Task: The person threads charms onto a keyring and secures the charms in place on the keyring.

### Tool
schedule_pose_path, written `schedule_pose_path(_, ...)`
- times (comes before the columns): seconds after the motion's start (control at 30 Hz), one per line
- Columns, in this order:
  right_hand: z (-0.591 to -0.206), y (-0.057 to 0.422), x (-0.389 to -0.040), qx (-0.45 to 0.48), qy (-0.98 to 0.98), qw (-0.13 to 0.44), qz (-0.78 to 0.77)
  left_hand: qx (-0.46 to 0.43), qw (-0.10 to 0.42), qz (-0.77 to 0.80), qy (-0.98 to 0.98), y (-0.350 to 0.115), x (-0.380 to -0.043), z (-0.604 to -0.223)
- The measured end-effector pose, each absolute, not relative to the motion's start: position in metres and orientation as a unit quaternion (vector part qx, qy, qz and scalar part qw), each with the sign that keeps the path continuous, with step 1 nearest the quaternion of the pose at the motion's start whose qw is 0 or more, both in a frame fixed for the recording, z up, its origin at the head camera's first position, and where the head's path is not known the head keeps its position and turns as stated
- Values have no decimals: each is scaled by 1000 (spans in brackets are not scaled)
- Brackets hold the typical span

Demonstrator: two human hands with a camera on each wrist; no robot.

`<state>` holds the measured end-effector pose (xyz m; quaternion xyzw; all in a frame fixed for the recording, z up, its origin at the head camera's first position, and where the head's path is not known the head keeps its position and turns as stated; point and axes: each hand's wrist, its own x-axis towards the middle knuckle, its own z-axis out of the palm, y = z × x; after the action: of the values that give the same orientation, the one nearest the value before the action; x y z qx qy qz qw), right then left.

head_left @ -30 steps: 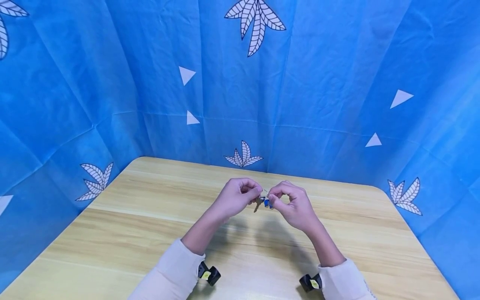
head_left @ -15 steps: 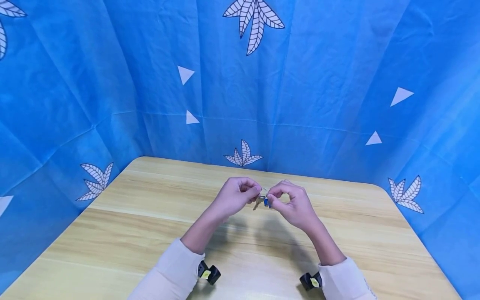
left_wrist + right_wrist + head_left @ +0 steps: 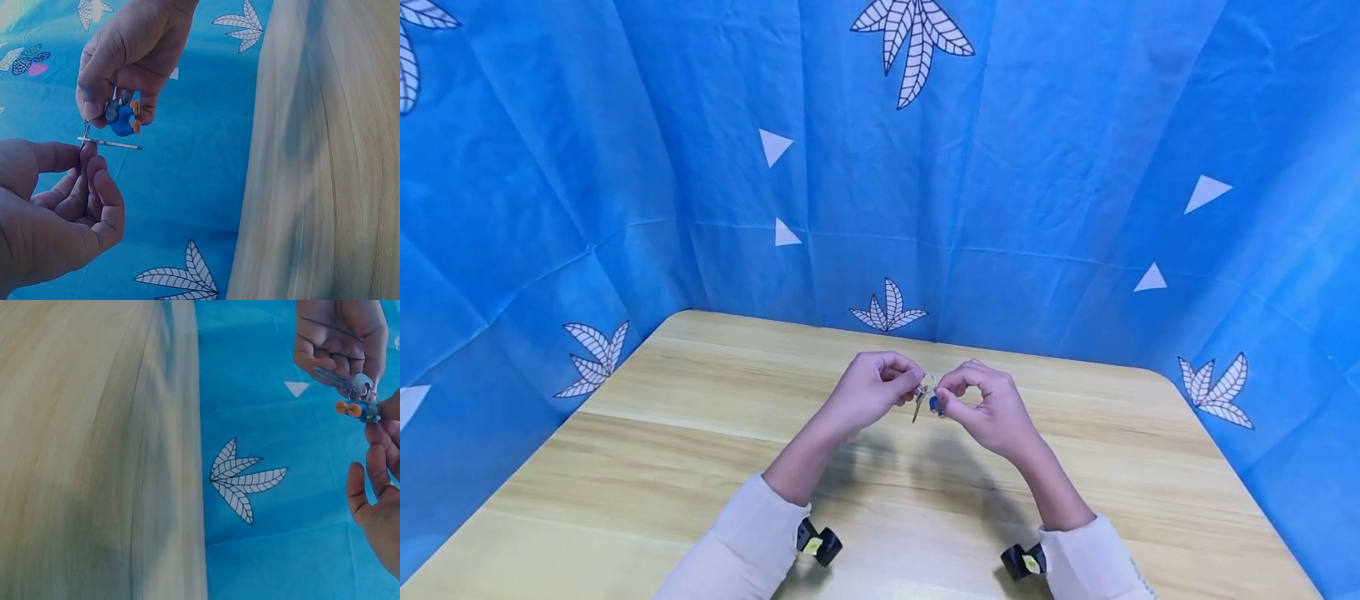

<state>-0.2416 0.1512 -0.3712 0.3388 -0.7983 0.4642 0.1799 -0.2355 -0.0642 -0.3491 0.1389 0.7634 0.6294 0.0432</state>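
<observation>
Both hands meet above the far middle of the table on a thin metal key ring (image 3: 930, 379). My left hand (image 3: 880, 390) pinches the ring's left side between thumb and forefinger, its other fingers loosely curled. A key (image 3: 115, 144) hangs from the ring beside the left fingertips. On the other side, my right hand (image 3: 985, 404) pinches the ring with thumb and forefinger. Just below the right fingertips dangles a small blue and grey figure charm (image 3: 123, 119) with orange feet, best seen in the left wrist view. The pinched parts of the ring are hidden by the fingertips.
A light wooden table (image 3: 700, 467) lies under the hands. Blue cloth (image 3: 1045, 167) with white leaves and triangles closes off the back and sides. Black wrist cameras, one at the left cuff (image 3: 752, 533) and one at the right cuff (image 3: 1086, 554), sit low over the table.
The key has turned from showing its flat face to a thinner edge and hangs a little apart from the charm. Both hands keep their pinch and have barely moved.
</observation>
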Motion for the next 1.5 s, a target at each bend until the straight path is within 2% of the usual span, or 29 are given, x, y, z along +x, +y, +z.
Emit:
schedule_pose_path(0.33, -371, 151, -242, 353, -802, 183, 446, 136, 38, 625, 768, -65, -235, -350)
schedule_pose_path(0.87, -371, 151, -244, 380, -789, 236, 421, 149, 33, 613, 776, -61, -235, -349)
schedule_pose_path(1.5, -374, 150, -243, 352, -807, 181, 438, 160, 33, 598, 784, -63, -233, -348)
